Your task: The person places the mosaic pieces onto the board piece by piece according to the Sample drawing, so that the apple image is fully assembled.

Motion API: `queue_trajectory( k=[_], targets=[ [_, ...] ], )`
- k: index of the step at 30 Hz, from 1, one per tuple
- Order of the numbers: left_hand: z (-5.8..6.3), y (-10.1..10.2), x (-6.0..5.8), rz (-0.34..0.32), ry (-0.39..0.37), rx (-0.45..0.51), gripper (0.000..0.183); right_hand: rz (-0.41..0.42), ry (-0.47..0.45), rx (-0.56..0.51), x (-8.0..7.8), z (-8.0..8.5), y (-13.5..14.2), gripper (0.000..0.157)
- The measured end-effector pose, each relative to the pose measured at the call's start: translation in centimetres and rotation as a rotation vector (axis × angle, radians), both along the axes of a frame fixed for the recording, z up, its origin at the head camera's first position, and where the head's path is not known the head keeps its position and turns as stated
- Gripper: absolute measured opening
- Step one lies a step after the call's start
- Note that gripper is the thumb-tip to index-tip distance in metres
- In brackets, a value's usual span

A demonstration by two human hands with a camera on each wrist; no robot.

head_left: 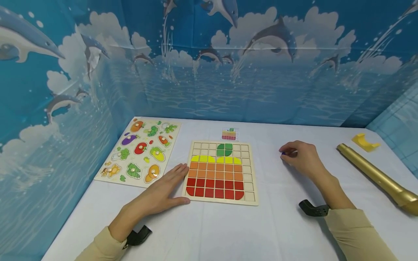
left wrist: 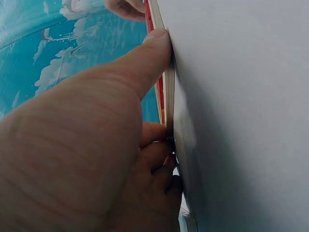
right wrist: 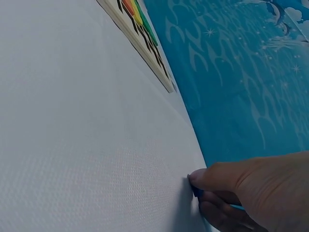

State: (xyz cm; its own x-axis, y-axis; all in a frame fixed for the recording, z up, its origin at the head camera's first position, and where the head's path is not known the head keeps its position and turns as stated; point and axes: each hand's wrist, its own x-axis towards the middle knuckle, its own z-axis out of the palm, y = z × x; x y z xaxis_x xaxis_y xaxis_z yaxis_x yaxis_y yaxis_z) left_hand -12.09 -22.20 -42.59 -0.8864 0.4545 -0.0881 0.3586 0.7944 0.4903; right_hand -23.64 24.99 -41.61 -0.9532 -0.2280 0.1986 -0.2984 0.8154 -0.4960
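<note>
A square wooden grid board point(head_left: 248, 177) lies mid-table, filled with rows of red, orange and yellow pieces and a green leaf shape at the top. Cells in its right column and upper row show bare wood. My left hand point(head_left: 160, 190) rests at the board's left edge, fingers fairly straight, the thumb touching the near left corner. Right of the board, just over the white cloth, my right hand point(head_left: 302, 159) pinches a small dark blue piece point(right wrist: 197, 191) between thumb and fingers. Most of that piece is hidden by the fingers. Behind the board lies a small pattern card point(head_left: 230, 134).
A vegetable peg puzzle board point(head_left: 140, 152) lies at the left, partly beside my left hand. On the right are a gold tube-like object point(head_left: 375, 175) and a yellow plastic piece point(head_left: 365, 142). A blue dolphin-print curtain point(head_left: 209, 90) borders the table's back and sides.
</note>
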Motion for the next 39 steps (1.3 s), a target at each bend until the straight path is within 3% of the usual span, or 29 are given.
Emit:
queue_trajectory(
  k=[18, 26, 31, 39],
  targets=[
    [0.0, 0.1, -0.1, -0.013, 0.029, -0.005, 0.101, -0.064, 0.019, -0.021, -0.4, -0.6, 0.1, 0.017],
    [0.1, -0.2, 0.0, -0.014, 0.032, -0.009, 0.101, -0.028, 0.062, -0.051, -0.4, -0.5, -0.7, 0.017],
    [0.3, -0.4, -0.1, -0.012, 0.040, -0.001, 0.101, -0.010, 0.089, -0.095, -0.9, 0.2, -2.6, 0.019],
    [0.0, 0.0, 0.0, -0.006, 0.018, 0.011, 0.101, 0.065, 0.002, -0.138, -1.9, 0.9, -8.3, 0.019]
  ],
)
